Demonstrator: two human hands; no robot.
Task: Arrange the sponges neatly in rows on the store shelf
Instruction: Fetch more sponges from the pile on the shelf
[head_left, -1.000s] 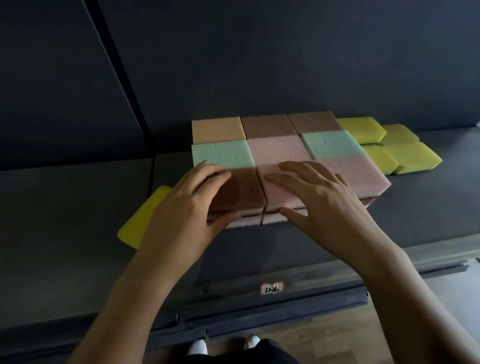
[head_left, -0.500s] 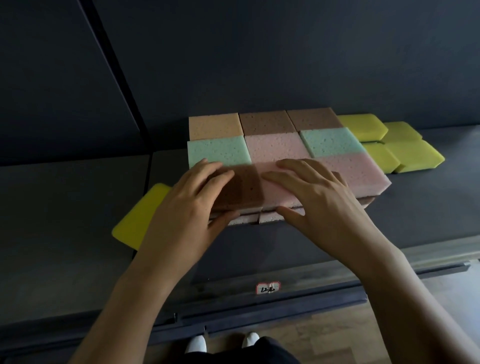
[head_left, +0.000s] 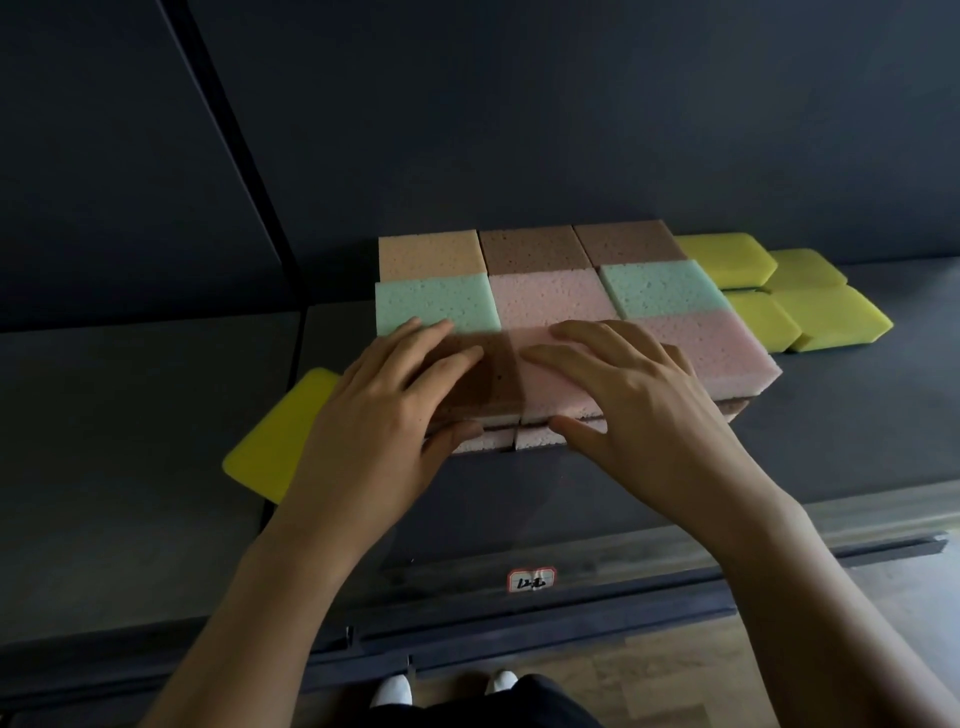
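Stacked sponges (head_left: 545, 296) are set in three rows on the shelf (head_left: 841, 431); other sponges (head_left: 821, 312) are laid just right, a single sponge (head_left: 275, 447) left.

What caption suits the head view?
Left hand presses the front brown sponge, right hand the pink sponge, on a shelf.

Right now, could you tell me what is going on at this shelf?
A person is squaring up a block of coloured sponges on the shelf. The left hand presses on the front brown sponge, the right hand on the pink sponge beside it. At the right sit yellow sponges; a lone yellow sponge lies at the left.
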